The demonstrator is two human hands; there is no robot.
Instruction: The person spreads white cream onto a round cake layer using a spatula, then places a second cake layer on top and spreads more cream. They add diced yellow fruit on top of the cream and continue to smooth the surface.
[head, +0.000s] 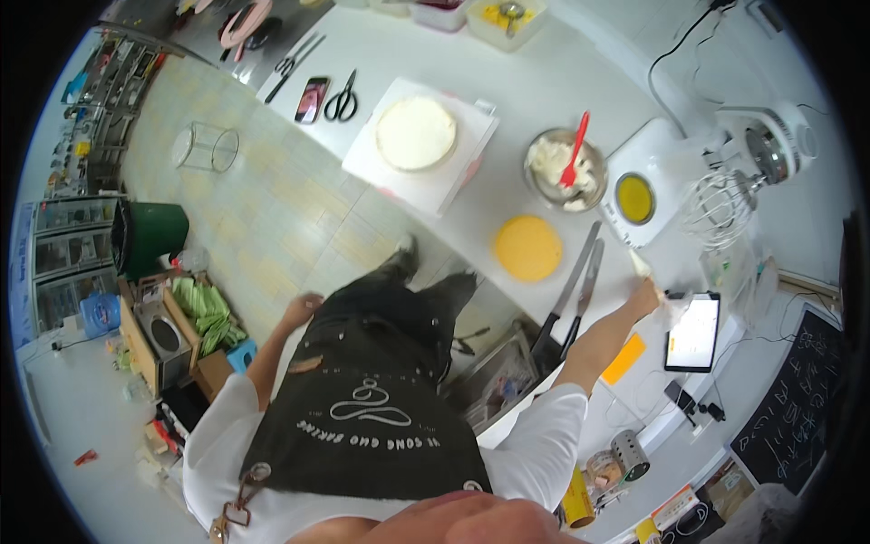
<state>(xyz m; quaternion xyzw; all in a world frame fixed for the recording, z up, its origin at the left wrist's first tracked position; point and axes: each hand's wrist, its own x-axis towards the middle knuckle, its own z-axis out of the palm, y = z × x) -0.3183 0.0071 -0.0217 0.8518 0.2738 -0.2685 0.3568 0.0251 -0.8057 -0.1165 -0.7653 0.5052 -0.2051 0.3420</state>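
Note:
My right hand [644, 299] is closed around what looks like a clear plastic piping bag [639, 264] with white cream at its tip, over the right part of the table. My left hand [302, 309] hangs beside my apron, its fingers blurred and with no object visible in them. A round yellow cake layer [528, 248] lies on the table. Behind it a steel bowl [531, 182] contains white cream and a red spatula [578, 146]. A white-topped round cake [416, 133] sits on a white board [367, 160]. Two long knives [576, 272] lie near the table edge.
Beyond the bowl stand a kitchen scale [618, 228] with a yellow-filled dish and a stand mixer [768, 146] with a whisk. A tablet [692, 333] is at the right. Scissors [341, 102], a phone [312, 100] and plastic tubs [506, 34] are farther back. A green bin [160, 234] stands left.

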